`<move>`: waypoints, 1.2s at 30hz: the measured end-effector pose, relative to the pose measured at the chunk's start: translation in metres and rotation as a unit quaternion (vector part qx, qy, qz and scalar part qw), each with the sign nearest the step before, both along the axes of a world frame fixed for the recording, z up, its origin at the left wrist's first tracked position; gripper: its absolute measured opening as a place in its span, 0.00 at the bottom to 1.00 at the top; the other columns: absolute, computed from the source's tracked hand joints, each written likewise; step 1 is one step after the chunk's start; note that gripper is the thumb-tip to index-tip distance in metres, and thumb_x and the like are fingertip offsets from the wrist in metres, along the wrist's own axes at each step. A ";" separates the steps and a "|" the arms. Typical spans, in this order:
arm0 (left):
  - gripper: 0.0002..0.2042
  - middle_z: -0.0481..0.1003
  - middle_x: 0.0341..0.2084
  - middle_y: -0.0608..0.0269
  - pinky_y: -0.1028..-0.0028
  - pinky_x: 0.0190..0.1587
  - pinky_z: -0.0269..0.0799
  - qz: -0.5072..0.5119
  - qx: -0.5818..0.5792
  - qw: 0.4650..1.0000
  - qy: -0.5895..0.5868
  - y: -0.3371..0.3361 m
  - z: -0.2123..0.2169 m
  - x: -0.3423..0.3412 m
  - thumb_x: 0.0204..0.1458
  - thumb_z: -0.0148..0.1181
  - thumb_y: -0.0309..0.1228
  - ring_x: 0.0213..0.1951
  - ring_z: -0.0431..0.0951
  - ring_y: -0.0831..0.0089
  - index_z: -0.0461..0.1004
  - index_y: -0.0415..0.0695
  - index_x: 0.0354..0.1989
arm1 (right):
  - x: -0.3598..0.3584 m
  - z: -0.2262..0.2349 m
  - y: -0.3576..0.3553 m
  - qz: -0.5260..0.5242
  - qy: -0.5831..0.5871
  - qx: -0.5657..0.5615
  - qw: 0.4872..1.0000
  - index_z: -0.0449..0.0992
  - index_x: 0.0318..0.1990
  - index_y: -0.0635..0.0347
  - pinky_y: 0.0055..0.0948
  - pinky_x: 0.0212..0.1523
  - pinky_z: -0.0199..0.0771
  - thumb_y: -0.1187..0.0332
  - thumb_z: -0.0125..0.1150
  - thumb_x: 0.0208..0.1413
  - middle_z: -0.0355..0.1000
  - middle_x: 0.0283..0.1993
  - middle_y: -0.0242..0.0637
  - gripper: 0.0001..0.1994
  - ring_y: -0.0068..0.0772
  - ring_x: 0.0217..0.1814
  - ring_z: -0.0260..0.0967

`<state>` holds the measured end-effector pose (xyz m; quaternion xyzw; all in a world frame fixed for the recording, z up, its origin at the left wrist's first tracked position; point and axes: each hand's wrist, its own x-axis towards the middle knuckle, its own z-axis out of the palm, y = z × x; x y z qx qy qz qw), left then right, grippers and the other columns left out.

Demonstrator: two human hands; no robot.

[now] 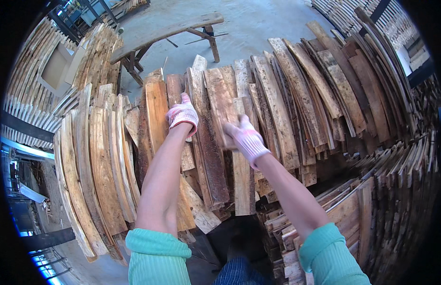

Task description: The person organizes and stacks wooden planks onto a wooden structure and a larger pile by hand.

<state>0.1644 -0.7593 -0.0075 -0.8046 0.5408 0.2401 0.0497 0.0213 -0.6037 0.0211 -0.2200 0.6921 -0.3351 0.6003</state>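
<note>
My right hand (246, 137), in a pale pink and white knit glove, grips the lower right edge of a rough brown wooden board (219, 97). This board lies over the others and is slightly blurred at its lower end. My left hand (183, 115), in the same kind of glove, is over a shorter reddish-brown board (174, 89). One digit points away from me while the other fingers curl down; what they grasp is hidden. Between the hands runs a long bark-edged board (208, 161). An orange-tinted board (156, 114) lies left of my left hand.
Side-by-side rough boards (104, 166) stretch across the stack in front of me. Beyond it stands a wooden bench (170, 33) on the concrete floor (258, 23). More planks (334, 218) are piled at the near right. A cardboard box (58, 69) sits on lumber at far left.
</note>
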 end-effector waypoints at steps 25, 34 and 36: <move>0.50 0.68 0.58 0.49 0.61 0.62 0.71 0.086 -0.061 0.830 0.547 0.292 0.004 0.028 0.48 0.75 0.32 0.58 0.72 0.55 0.43 0.46 0.75 | 0.009 -0.030 0.208 0.003 -0.062 -0.001 0.998 0.59 0.69 0.66 0.35 0.55 0.76 0.49 0.74 0.52 0.74 0.58 0.46 0.45 0.36 0.56 0.74; 0.47 0.74 0.52 0.54 0.57 0.45 0.82 0.279 0.169 0.747 0.580 0.421 0.037 0.125 0.50 0.71 0.27 0.50 0.78 0.60 0.44 0.56 0.75 | 0.052 -0.034 0.338 0.108 -0.047 0.076 0.990 0.60 0.70 0.66 0.39 0.67 0.67 0.39 0.68 0.54 0.61 0.70 0.56 0.47 0.49 0.70 0.63; 0.49 0.71 0.55 0.52 0.62 0.46 0.82 0.155 0.139 0.779 0.591 0.429 0.003 0.108 0.48 0.70 0.23 0.49 0.78 0.59 0.42 0.51 0.75 | 0.101 -0.160 0.354 -0.014 0.115 0.077 0.990 0.58 0.68 0.70 0.41 0.67 0.66 0.32 0.63 0.53 0.61 0.69 0.61 0.51 0.57 0.68 0.63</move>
